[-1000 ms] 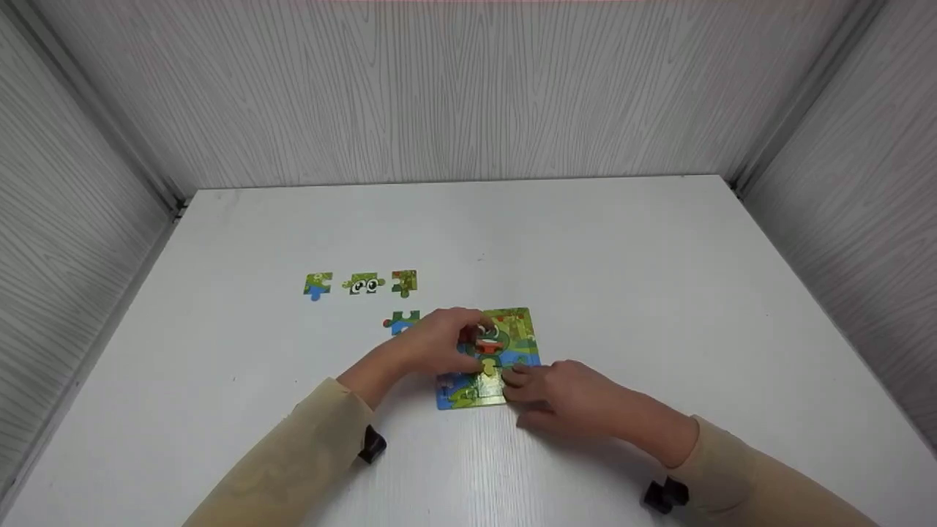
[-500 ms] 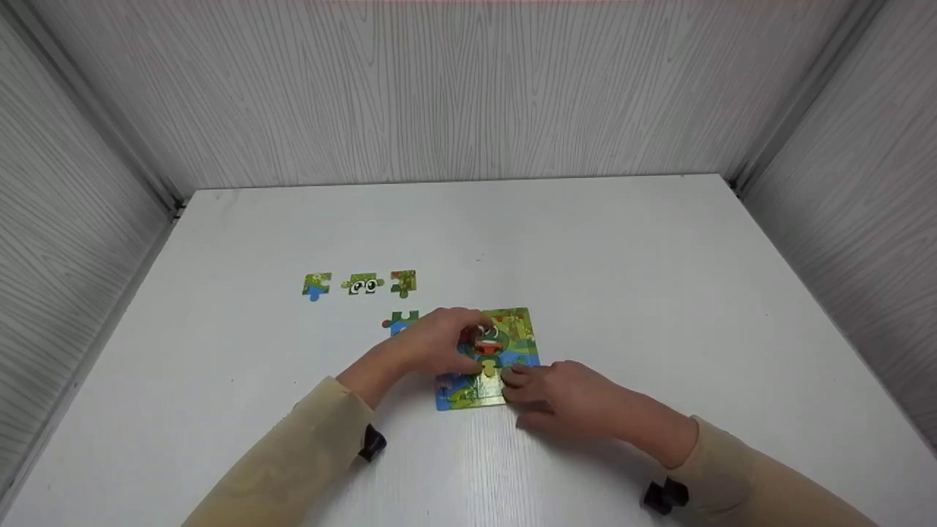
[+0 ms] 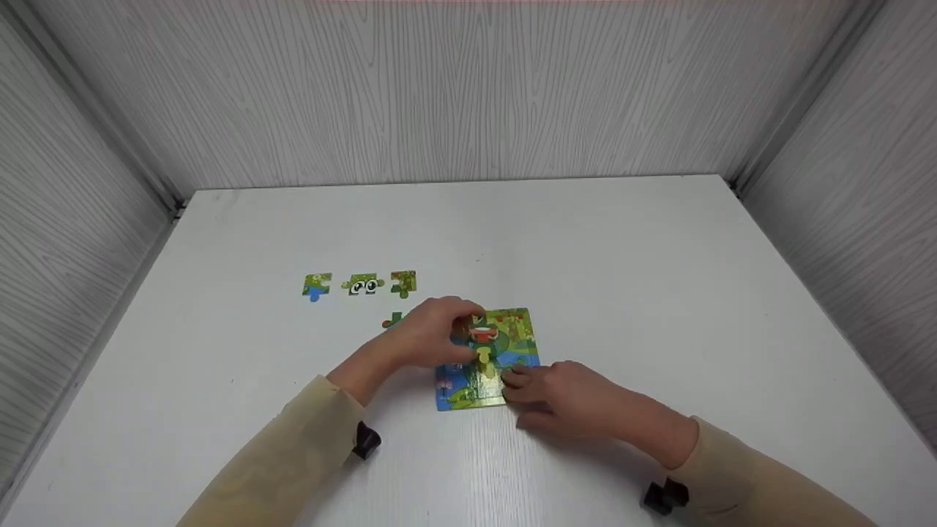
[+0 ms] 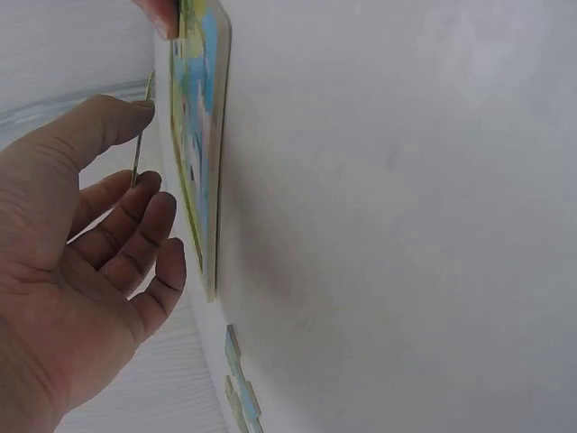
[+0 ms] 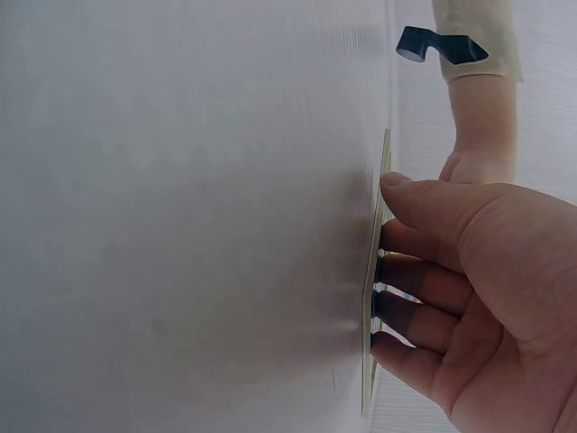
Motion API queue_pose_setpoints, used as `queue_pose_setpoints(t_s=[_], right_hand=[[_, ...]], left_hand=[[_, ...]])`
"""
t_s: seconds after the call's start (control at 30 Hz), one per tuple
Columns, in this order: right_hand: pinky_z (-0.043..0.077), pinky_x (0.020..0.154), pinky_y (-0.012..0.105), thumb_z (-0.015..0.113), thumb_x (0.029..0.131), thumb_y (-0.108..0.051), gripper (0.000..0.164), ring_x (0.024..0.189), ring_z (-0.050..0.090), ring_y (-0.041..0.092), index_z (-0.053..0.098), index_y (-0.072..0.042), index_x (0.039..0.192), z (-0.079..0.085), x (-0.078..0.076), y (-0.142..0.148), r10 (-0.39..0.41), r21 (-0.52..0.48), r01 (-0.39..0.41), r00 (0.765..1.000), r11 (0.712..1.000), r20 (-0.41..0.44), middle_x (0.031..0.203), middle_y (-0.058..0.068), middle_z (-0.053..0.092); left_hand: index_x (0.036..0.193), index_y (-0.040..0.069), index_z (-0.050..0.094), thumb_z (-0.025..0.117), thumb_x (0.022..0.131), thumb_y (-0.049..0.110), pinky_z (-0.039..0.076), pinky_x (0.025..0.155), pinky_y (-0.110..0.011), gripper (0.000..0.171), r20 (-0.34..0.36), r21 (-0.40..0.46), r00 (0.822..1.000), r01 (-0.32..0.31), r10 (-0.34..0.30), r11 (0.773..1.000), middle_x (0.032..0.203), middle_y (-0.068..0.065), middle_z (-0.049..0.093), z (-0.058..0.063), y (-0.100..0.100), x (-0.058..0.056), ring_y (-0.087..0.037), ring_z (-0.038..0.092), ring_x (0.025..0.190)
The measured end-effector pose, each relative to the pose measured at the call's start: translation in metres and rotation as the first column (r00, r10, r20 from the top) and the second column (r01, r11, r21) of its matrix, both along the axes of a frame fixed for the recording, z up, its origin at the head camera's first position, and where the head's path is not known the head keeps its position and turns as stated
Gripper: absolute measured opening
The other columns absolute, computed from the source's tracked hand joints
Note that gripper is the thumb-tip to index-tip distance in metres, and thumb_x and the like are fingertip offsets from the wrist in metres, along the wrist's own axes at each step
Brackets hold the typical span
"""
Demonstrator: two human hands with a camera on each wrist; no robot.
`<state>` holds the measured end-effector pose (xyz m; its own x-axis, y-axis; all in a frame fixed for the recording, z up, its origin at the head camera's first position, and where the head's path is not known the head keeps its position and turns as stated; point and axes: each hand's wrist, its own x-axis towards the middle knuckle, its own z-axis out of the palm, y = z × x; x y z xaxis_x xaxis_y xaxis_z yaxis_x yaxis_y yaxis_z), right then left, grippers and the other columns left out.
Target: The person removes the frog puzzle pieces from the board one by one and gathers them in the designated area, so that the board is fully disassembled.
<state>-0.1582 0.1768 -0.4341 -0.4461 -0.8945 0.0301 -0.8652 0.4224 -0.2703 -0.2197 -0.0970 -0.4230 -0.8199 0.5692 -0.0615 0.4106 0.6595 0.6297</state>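
Note:
My left hand (image 3: 430,333) pinches a puzzle piece (image 3: 483,335) with a red mouth print between thumb and fingers. In the left wrist view the piece (image 4: 138,153) shows edge-on, a little above the square puzzle board (image 4: 216,108). The board (image 3: 523,326) lies flat on the table, printed in green, blue and yellow. The fingertips of my right hand (image 3: 571,399) rest on the board's near right part. Its thumb is at the board's edge (image 5: 368,307) in the right wrist view. The left hand covers the board's far left corner.
Three loose puzzle pieces lie in a row at the back left: a green and blue one (image 3: 316,285), one with eyes (image 3: 363,284) and a green one (image 3: 403,283). A partly hidden piece (image 3: 393,320) lies behind the left hand. Wood-grain panels (image 3: 454,88) border the white table.
My left hand has lifted the mouth piece off the board and moved slightly back and left, covering more of the loose piece behind it. The right hand has stayed in place.

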Motion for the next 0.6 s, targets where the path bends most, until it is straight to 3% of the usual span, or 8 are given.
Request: queue_pose_setpoints(t_s=[0.23,0.6], right_hand=[[0.059,0.086,0.046,0.074,0.102,-0.025,0.037,0.132,0.063,0.027,0.073,-0.009,0.135,-0.001,0.000,0.001,-0.019,0.022,0.019,1.000,1.000,0.006,0.146,0.011,0.064],[0.059,0.087,0.048,0.073,0.102,-0.027,0.040,0.135,0.061,0.028,0.071,-0.010,0.138,-0.001,0.000,0.003,-0.031,0.037,0.031,1.000,0.999,-0.004,0.149,0.011,0.062]], left_hand=[[0.143,0.010,0.064,0.083,0.089,0.021,0.054,0.097,-0.040,0.058,0.008,0.071,0.998,-0.070,0.069,0.995,0.118,-0.001,0.067,0.016,-0.022,-0.005,-0.022,0.061,0.108],[0.147,0.009,0.062,0.083,0.090,0.021,0.055,0.093,-0.042,0.062,-0.018,0.089,0.985,-0.171,0.173,0.981,0.124,-0.006,0.067,0.034,-0.081,-0.009,-0.025,0.059,0.113]])
